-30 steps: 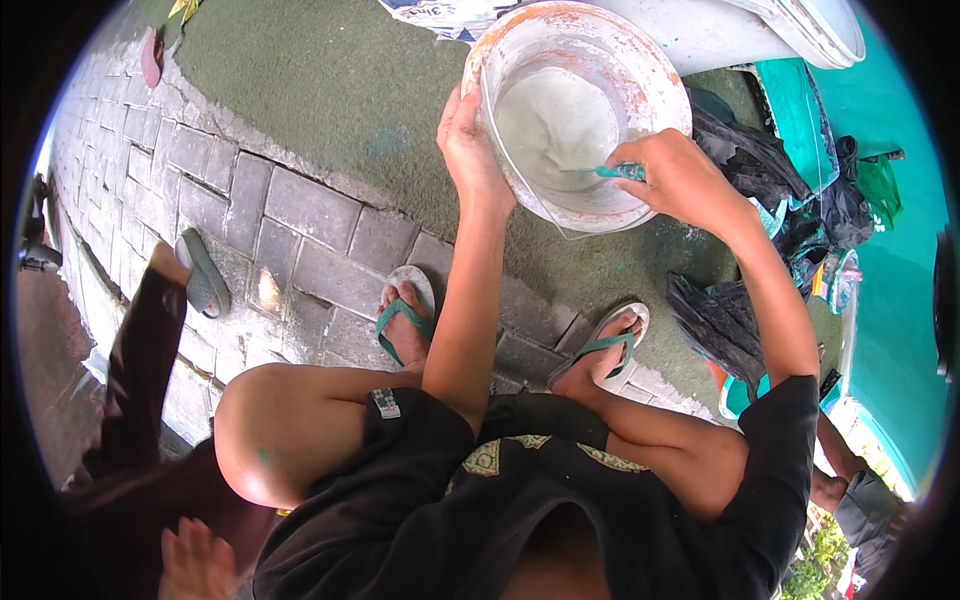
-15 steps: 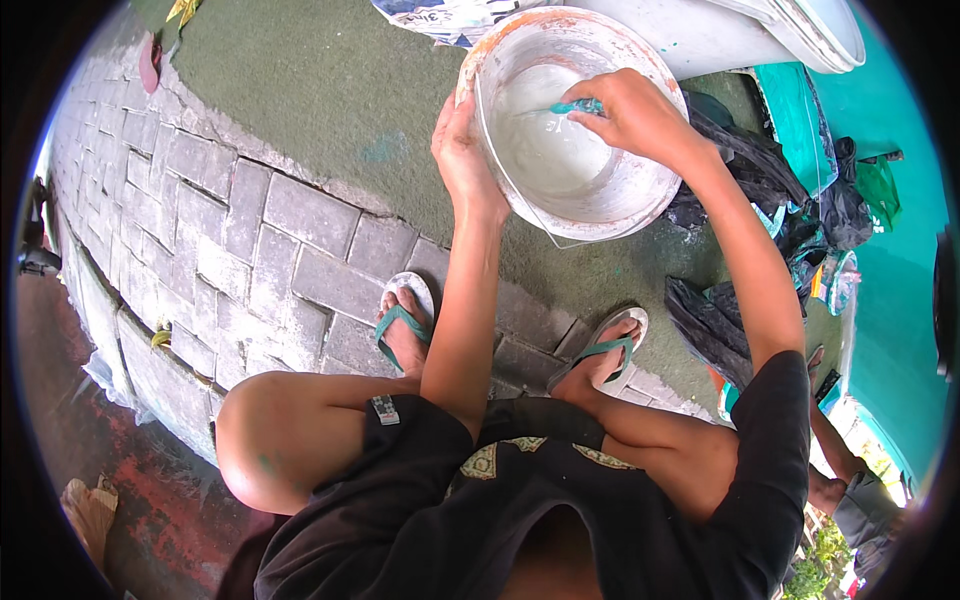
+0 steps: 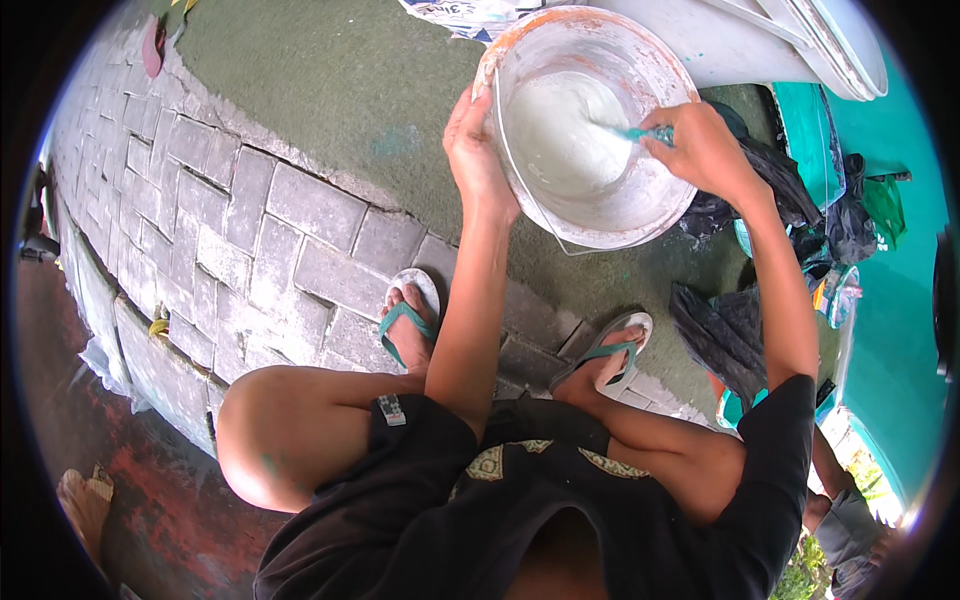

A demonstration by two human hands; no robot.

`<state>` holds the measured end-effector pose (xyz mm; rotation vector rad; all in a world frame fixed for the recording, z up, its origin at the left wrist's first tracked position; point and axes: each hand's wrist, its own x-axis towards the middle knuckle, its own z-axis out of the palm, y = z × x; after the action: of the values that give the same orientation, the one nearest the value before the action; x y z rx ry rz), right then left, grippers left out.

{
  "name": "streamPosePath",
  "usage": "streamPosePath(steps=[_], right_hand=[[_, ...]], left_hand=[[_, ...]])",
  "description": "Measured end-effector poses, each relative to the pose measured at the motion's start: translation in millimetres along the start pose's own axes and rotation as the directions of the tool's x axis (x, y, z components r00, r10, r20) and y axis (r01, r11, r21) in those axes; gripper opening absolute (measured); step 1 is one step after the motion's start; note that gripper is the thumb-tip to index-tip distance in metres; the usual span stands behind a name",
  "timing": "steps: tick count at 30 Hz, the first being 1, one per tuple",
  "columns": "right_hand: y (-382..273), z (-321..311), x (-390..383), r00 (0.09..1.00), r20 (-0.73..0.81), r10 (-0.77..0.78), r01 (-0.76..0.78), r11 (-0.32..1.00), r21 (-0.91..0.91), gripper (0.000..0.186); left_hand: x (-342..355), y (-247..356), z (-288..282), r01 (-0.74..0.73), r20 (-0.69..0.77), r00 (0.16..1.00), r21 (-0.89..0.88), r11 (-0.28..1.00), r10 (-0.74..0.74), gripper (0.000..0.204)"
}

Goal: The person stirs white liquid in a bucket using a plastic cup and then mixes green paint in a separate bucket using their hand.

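Observation:
A whitish bucket [image 3: 640,215] with an orange-stained rim and a thin wire handle stands tilted towards me. Thick white paste, like wet plaster or paint, [image 3: 560,130] fills its bottom. My left hand [image 3: 480,155] grips the bucket's left rim, fingers on the outside. Inside the bucket, over its right side, my right hand [image 3: 705,150] is closed around a teal-handled tool [image 3: 655,135]. The tool's far end dips into the paste, so its kind cannot be made out.
A large white pail [image 3: 740,45] lies on its side behind the bucket. Black plastic bags [image 3: 725,335] and a teal-stained container [image 3: 805,130] lie at the right, by a teal wall [image 3: 905,300]. Grey pavers [image 3: 310,210] extend left. Another person's arm [image 3: 835,460] shows at lower right.
My right hand has moved right with the teal-handled tool, from mid-bucket to its right side. The paste's surface has shifted. My left hand keeps its hold on the rim.

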<state>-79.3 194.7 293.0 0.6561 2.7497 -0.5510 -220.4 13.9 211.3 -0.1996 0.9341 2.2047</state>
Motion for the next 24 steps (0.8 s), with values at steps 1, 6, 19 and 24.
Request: streamPosePath(steps=[1,6,19,24], right_hand=[[-2,-1,-2,0.999,0.026,-0.019,0.019,1.000,0.025,0.024],[17,-5,2,0.994,-0.109,-0.010,0.022,0.994,0.107,0.029],[-23,-14,80,0.999,0.002,0.050,-0.049,0.980,0.195,0.030],[-47,-3,73,0.994,0.076,-0.074,0.058,0.980,0.192,0.025]], left_hand=[[0,1,0,0.004,-0.016,1.000,-0.002,1.000,-0.004,0.040],[-5,1,9,0.003,-0.015,1.000,-0.023,1.000,-0.004,0.038],[-10,2,7,0.016,-0.013,1.000,-0.031,0.999,-0.016,0.036],[-4,-2,-7,-0.008,-0.008,1.000,0.033,0.999,0.008,0.034]])
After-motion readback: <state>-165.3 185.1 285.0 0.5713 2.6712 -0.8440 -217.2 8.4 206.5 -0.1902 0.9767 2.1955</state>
